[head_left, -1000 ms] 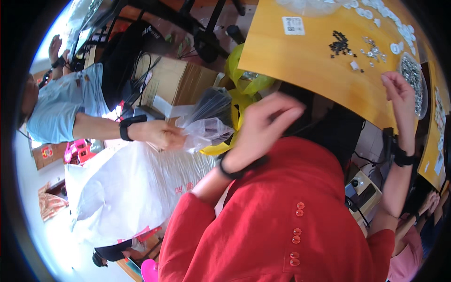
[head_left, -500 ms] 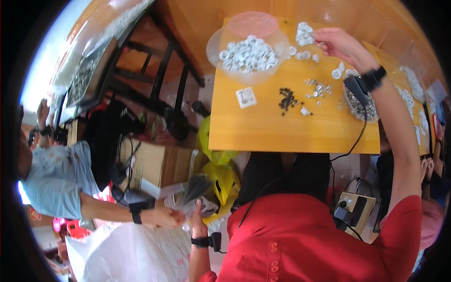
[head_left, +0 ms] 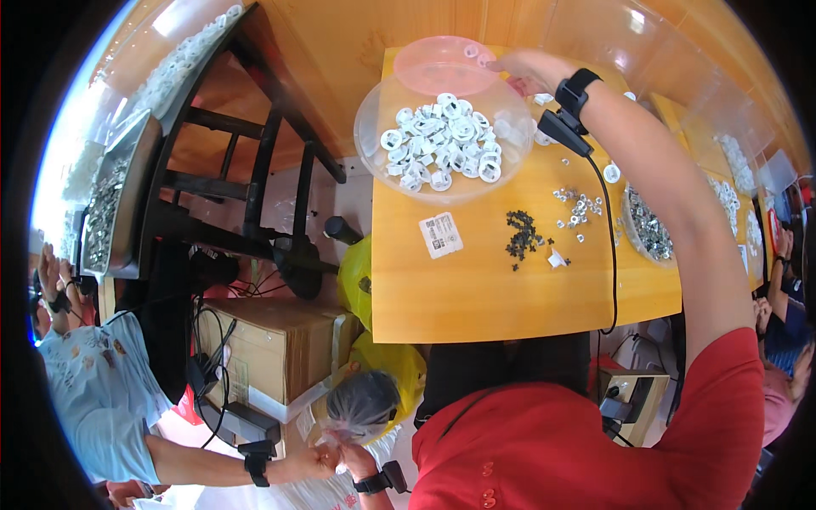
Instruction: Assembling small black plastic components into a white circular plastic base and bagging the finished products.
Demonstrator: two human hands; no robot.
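Note:
My right hand (head_left: 520, 71), with a black wrist device and a cable, reaches over the far side of the yellow table (head_left: 476, 293). It is beside a pink bowl (head_left: 438, 61) and a clear bowl (head_left: 374, 157) full of white ring parts (head_left: 442, 149); its fingers are curled and what they hold is hidden. Low at the left, my left hand (head_left: 355, 463) pinches the neck of a clear plastic bag (head_left: 365, 404). A co-worker's hand (head_left: 308, 463) grips the same bag.
Small black parts (head_left: 520, 238) and silver nuts (head_left: 578, 208) lie on the table, next to a dish of metal parts (head_left: 650, 229) and a white label (head_left: 442, 235). A cardboard box (head_left: 276, 344), yellow bags (head_left: 357, 280) and a dark frame (head_left: 255, 170) are at the left.
My right hand has moved left from the loose white parts to the bowls. My left hand has stayed low on the bag with the co-worker's hand.

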